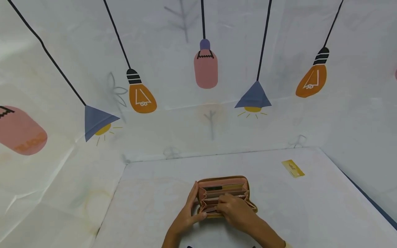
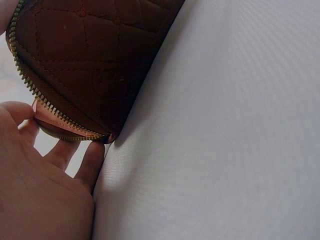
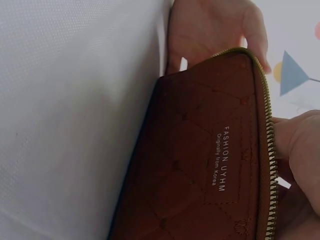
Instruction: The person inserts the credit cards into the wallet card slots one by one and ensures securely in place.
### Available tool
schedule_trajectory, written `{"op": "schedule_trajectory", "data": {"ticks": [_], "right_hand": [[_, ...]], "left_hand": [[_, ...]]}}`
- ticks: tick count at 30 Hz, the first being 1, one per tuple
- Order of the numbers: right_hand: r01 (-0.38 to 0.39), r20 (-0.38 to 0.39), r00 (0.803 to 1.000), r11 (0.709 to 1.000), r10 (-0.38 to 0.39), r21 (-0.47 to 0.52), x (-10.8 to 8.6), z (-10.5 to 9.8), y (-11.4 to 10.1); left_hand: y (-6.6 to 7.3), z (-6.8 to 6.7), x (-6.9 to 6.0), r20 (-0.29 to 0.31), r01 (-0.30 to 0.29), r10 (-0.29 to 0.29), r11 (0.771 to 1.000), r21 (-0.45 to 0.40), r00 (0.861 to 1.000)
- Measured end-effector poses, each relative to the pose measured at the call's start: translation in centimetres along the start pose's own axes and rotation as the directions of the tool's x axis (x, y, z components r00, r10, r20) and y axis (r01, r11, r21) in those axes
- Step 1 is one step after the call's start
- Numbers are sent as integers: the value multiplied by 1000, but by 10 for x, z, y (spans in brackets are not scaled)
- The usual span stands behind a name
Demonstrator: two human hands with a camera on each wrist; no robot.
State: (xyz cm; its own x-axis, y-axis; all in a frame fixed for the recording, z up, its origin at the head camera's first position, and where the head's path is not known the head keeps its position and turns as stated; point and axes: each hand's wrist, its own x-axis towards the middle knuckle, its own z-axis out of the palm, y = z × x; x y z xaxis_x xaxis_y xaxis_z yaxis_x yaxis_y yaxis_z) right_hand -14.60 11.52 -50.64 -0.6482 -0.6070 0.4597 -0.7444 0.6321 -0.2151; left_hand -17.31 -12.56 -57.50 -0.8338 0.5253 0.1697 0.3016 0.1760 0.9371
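Note:
A brown quilted zip-around wallet (image 1: 223, 180) lies unzipped and spread open on the white table, its pink inner pockets facing up. Cards and dark slips show in several pockets. My left hand (image 1: 185, 217) holds the wallet's left end, thumb at the front edge and fingers along the side. In the left wrist view, those fingers (image 2: 91, 162) touch the zipped corner. My right hand (image 1: 237, 212) reaches into the wallet over the front pockets with bent fingers; what its fingertips touch is hidden. The right wrist view shows the wallet's front label (image 3: 220, 165) and brass zip teeth (image 3: 270, 150).
A yellow card (image 1: 293, 168) lies flat on the table (image 1: 149, 193), back right of the wallet. White sheeting (image 1: 173, 131) with printed lamps and bulbs rises behind the table and along its sides.

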Motion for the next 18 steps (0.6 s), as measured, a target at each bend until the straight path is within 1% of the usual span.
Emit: {"op": "schedule_trajectory", "data": {"ticks": [2, 5, 7, 9, 10, 12, 15, 17, 18], "right_hand": [[3, 5, 1000, 1000, -3, -1, 1, 0, 1], [2, 25, 1000, 1000, -2, 22, 1, -1, 2], [-13, 51, 999, 998, 10, 59, 1, -2, 2], [-45, 88, 996, 992, 34, 115, 1, -3, 3], [-68, 111, 992, 987, 52, 148, 1, -3, 4], [-126, 160, 983, 965, 91, 228, 2, -3, 5], [-212, 217, 965, 921, 145, 327, 4, -3, 7], [-258, 240, 955, 892, 176, 371, 7, -2, 8], [-273, 246, 951, 884, 188, 379, 8, -2, 8]], "left_hand": [[0, 0, 0, -2, 1, -1, 1000, 4, 1000], [1, 0, 0, -4, -2, 2, 1000, 5, 1000], [2, 0, 0, -4, 4, -4, 1000, -2, 1000], [2, 0, 0, -4, 3, -3, 1000, -1, 1000], [2, 0, 0, -4, 13, -13, 1000, -4, 1000], [1, 0, 1, -4, 23, -23, 1000, -3, 1000], [0, 0, 1, -3, 22, -22, 1000, 1, 1000], [0, 1, 1, -3, 14, -14, 1000, 8, 1000], [0, 1, 1, -3, 9, -9, 1000, 8, 1000]]}}
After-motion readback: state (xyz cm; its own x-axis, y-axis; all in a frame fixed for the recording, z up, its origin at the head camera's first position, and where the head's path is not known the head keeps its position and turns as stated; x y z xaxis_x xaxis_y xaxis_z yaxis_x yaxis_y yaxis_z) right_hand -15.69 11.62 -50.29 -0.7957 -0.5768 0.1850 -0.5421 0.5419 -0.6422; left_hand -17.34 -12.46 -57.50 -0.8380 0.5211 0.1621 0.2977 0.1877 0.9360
